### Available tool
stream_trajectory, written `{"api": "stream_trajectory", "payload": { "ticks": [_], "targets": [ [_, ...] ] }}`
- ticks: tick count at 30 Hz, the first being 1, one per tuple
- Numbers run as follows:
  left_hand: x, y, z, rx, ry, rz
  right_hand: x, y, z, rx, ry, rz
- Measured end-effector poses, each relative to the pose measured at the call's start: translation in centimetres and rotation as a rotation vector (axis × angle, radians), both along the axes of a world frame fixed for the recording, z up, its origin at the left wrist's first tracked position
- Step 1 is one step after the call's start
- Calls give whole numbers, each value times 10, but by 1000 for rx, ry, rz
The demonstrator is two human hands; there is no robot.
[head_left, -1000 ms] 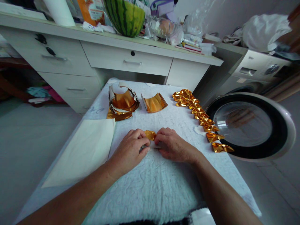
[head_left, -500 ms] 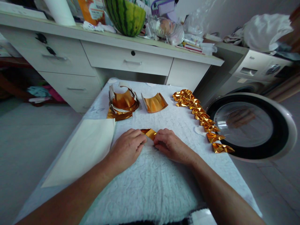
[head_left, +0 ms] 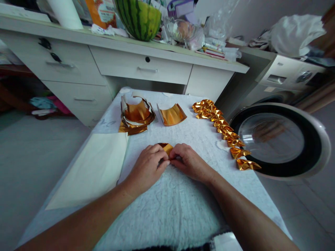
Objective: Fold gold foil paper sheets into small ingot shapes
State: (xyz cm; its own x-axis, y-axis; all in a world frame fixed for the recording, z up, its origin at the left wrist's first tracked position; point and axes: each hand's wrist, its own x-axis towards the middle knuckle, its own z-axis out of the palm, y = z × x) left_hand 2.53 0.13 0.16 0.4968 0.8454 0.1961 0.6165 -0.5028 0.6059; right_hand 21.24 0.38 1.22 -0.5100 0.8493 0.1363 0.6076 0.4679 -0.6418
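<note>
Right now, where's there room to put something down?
Bare cloth shows between the left forearm and right forearm, and between the right hand and the row of folded gold pieces. The back left is crowded with curled gold sheets.

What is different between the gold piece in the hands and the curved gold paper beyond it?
The gold piece is partly hidden by the left hand and right hand gripping it; the curved gold paper lies untouched, fully visible. The gold piece shows a dark strip beside a bright band; the curved gold paper bends smoothly. Both are gold.
</note>
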Motion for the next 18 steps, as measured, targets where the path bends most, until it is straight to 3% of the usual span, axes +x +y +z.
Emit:
{"api": "stream_trajectory", "payload": {
  "ticks": [8,18],
  "targets": [
    [4,0,-5,65,17,80,5,0,9,-138,44,-13],
    [5,-2,-3,64,48,97,5,0,8,-84,-7,-44]
  ]
}}
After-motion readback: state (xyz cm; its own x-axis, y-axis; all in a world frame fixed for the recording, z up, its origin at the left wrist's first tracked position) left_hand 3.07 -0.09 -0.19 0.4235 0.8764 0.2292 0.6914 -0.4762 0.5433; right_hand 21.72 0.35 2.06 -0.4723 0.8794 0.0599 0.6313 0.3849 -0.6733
